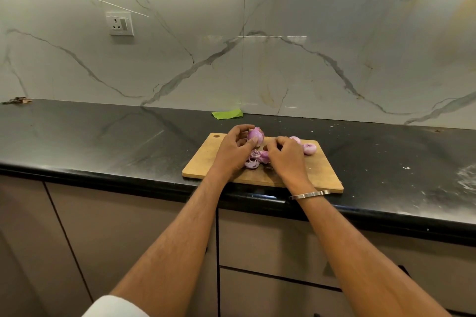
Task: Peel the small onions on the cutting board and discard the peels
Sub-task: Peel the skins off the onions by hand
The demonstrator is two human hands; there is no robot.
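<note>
Hands work close together over the middle of the board [319,170], almost touching. The left hand [233,148] grips an onion [255,135], fingers curled over its far side and thumb pressed on the near side, lifting it a little above the wood; held up like that, its skin seems easy for the other hand to reach. The right hand [284,153] has its fingers curled down beside that onion, knuckles up, over the peels [257,158]. Whether it pinches a strip of skin or only touches the heap I cannot tell, as the fingertips are hidden under the hand. Both forearms run straight out from the body and converge at the board, wrists low; a bangle [309,195] sits on the right wrist.

Peels lie in a loose purple heap between the hands, probably dropped there to be gathered and thrown away later. Two more onions [309,149] rest at the board's far right, just beyond the right hand, looking pale and already peeled. The board lies at the near edge of the dark counter [103,141]. A green scrap [227,114] lies by the wall [283,59] behind.
</note>
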